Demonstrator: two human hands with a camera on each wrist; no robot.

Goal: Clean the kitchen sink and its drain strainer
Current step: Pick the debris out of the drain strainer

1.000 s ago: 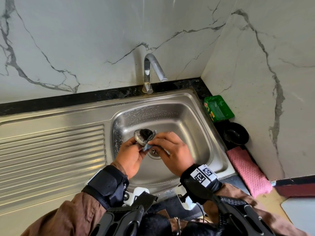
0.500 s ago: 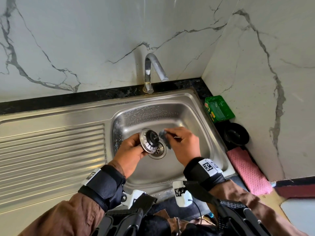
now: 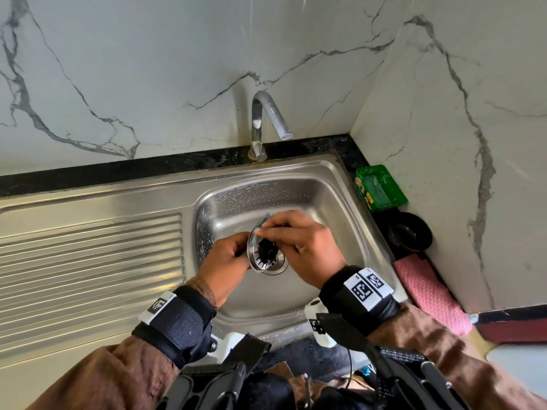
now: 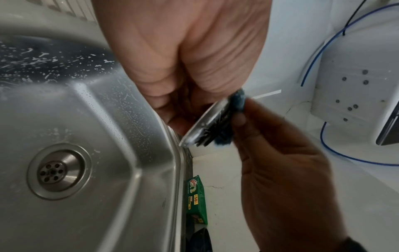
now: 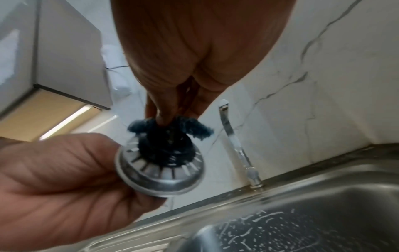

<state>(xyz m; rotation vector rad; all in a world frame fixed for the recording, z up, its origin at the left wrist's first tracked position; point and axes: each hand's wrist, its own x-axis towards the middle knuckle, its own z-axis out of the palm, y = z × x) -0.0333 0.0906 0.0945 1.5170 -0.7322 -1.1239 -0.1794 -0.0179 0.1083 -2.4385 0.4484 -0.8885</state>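
My left hand (image 3: 229,257) grips the round steel drain strainer (image 3: 260,253) by its rim, tilted on edge above the sink basin (image 3: 340,220). The strainer (image 5: 159,168) shows slotted sides and a black centre. My right hand (image 3: 299,241) pinches a small dark blue scrub pad (image 5: 194,129) and presses it into the strainer's middle. In the left wrist view the pad (image 4: 238,100) sits against the strainer (image 4: 205,122), between both hands. The open drain hole (image 4: 57,171) lies below. Soapy streaks mark the basin walls.
A steel tap (image 3: 263,125) stands behind the basin. A ribbed drainboard (image 3: 88,255) extends to the left. On the right counter sit a green soap box (image 3: 380,187), a black bowl (image 3: 410,232) and a pink cloth (image 3: 429,291). Marble walls close the corner.
My right hand, apart from the strainer half a second ago, has moved left onto it with the pad. The left hand has kept hold of the strainer and turned it.
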